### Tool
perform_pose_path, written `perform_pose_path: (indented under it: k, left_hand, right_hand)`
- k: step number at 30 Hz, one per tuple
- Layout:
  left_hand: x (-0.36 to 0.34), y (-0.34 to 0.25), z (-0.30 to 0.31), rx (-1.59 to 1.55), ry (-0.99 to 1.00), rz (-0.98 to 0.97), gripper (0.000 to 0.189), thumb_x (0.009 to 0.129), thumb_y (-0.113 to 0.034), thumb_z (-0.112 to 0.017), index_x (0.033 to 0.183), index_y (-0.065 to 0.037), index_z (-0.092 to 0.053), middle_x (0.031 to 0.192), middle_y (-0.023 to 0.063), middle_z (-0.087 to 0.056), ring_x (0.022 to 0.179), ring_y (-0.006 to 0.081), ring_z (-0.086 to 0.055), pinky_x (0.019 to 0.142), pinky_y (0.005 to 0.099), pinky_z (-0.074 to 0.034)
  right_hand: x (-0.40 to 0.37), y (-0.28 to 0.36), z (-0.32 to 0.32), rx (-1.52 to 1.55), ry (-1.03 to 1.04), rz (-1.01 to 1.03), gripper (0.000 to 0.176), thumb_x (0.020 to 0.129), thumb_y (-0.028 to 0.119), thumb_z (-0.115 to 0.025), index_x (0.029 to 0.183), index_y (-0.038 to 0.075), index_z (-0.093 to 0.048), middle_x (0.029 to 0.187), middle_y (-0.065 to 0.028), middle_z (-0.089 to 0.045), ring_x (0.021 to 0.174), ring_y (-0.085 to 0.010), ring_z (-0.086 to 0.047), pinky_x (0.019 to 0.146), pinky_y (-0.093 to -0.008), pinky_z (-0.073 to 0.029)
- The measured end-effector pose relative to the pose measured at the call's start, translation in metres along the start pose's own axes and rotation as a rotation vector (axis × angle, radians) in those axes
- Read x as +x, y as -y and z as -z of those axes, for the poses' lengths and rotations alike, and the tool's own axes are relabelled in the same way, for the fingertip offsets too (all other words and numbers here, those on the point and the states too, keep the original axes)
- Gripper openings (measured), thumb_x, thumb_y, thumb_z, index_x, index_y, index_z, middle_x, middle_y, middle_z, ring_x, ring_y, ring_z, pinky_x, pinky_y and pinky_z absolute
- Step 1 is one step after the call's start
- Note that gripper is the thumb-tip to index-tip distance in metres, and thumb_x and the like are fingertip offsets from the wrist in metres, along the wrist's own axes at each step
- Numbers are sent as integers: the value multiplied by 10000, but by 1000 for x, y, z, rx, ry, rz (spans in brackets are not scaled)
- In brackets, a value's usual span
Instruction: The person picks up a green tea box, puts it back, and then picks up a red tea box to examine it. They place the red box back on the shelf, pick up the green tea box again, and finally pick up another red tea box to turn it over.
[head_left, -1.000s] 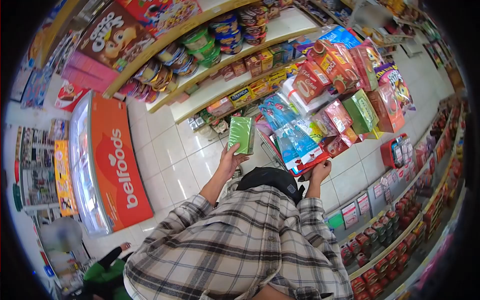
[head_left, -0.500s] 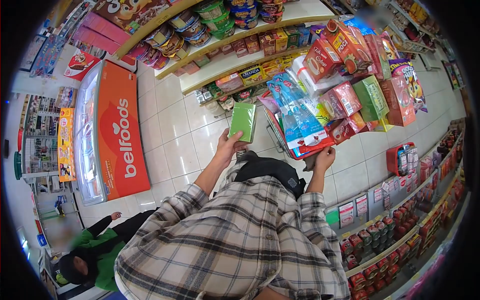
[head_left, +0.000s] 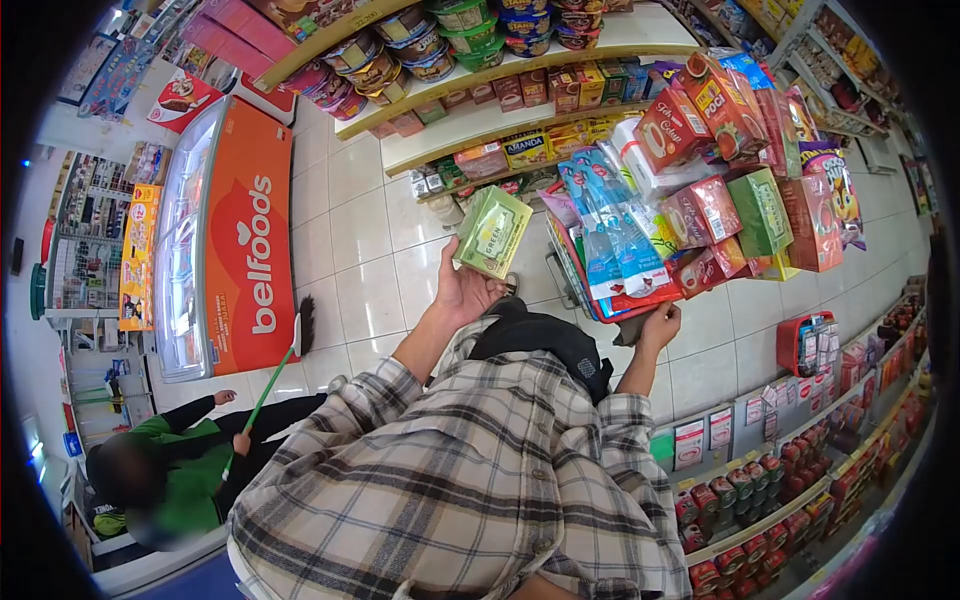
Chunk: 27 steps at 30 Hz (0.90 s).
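Observation:
My left hand (head_left: pixel 462 293) is closed on a green tea box (head_left: pixel 493 232), tilted so that the printed face with the word GREEN shows. Its thumb presses the box's near left edge. My right hand (head_left: pixel 656 329), fingers curled, is at the near edge of a heaped shopping basket (head_left: pixel 572 268); what it grips, if anything, is hidden. On the heap are a blue-and-white plastic packet (head_left: pixel 610 225), a Teh Celup tea box (head_left: pixel 674 130), a red Poci box (head_left: pixel 722 108), another green box (head_left: pixel 760 212) and a purple snack bag (head_left: pixel 835 190).
A shelf (head_left: pixel 430 150) with cup noodles and boxes stands ahead. An orange belfoods freezer (head_left: pixel 245 240) is on the left. At lower left a person in green (head_left: pixel 180 460) holds a broom (head_left: pixel 270 385). Shelves of red goods (head_left: pixel 800 480) line the right, near a red basket (head_left: pixel 806 343).
My left hand has turned the green tea box, so its printed face now shows. The person at lower left has shifted, and the broom has come into view. My right hand has barely moved.

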<state>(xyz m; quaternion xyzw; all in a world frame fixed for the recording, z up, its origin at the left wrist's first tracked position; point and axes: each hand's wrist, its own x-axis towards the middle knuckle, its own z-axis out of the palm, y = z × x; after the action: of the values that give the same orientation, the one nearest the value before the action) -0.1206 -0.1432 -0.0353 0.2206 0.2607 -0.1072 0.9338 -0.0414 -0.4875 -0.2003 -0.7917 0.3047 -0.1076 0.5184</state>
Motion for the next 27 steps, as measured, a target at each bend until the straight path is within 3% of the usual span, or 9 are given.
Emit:
perform_pose_path:
  k: [4,7,8,12,16,19,20,23,27]
  left_hand:
    - [4,-12,3,56,-82,11,775,782,-711,-487,1118,-15,-537,900,121,-615,729,226,-608,639,307,-506]
    - [19,-27,15,181,-270,-4,751,785,-656,-551,1178,-21,-475,968,131,-573,757,244,-595,583,289,-483]
    - [24,-34,19,166,-304,13,759,758,-609,-626,1208,-26,-441,1027,141,-534,794,253,-590,591,295,-478]
    - [58,-64,40,260,-454,-13,752,727,-551,-676,1222,-40,-430,1089,141,-505,830,263,-588,637,313,-481]
    - [103,-108,56,275,-463,-50,705,731,-517,-675,1223,-70,-440,1071,136,-513,823,251,-582,592,290,-477]
    - [147,-146,74,336,-482,-117,686,728,-513,-681,1197,-64,-458,1041,139,-534,775,236,-583,541,279,-464]
    - [161,-162,83,343,-402,-118,668,730,-504,-685,1178,-59,-468,992,138,-557,691,222,-580,493,280,-441]
    - [194,-199,86,395,-626,-250,657,725,-513,-693,1141,-44,-499,947,130,-571,625,222,-556,469,307,-452]
    - [237,-250,110,409,-725,-358,698,687,-436,-760,1109,36,-464,1006,164,-569,648,211,-585,468,297,-429]
  right_hand:
    - [-2,3,1,-14,-5,7,367,918,315,-545,874,-47,-583,836,-156,-624,765,-264,-571,740,-376,-452]
    - [-3,2,2,-21,-4,-1,352,920,297,-546,866,-49,-584,829,-151,-623,759,-257,-568,733,-370,-452]
    - [-4,2,1,-15,-5,9,347,922,287,-542,874,-54,-589,830,-144,-625,754,-245,-564,729,-365,-452]
    - [-3,-4,-3,-11,-49,11,347,923,286,-538,904,-55,-598,837,-135,-627,755,-233,-559,734,-359,-453]
    - [-5,-7,1,-7,-26,-70,356,925,287,-539,937,-64,-597,874,-141,-629,778,-229,-560,749,-347,-453]
    - [-18,-19,9,51,-160,-44,373,929,290,-540,989,-74,-591,914,-143,-626,805,-221,-556,760,-341,-451]
    - [-25,-23,18,34,-147,-96,375,930,288,-543,1008,-76,-588,927,-142,-623,814,-215,-554,762,-336,-450]
    - [-54,-48,48,-21,-119,-207,369,928,284,-555,1013,-74,-593,931,-131,-621,820,-202,-551,759,-322,-447]
    - [-102,-83,80,-65,-151,-290,321,917,259,-573,958,-57,-611,895,-116,-628,809,-191,-552,752,-319,-445]
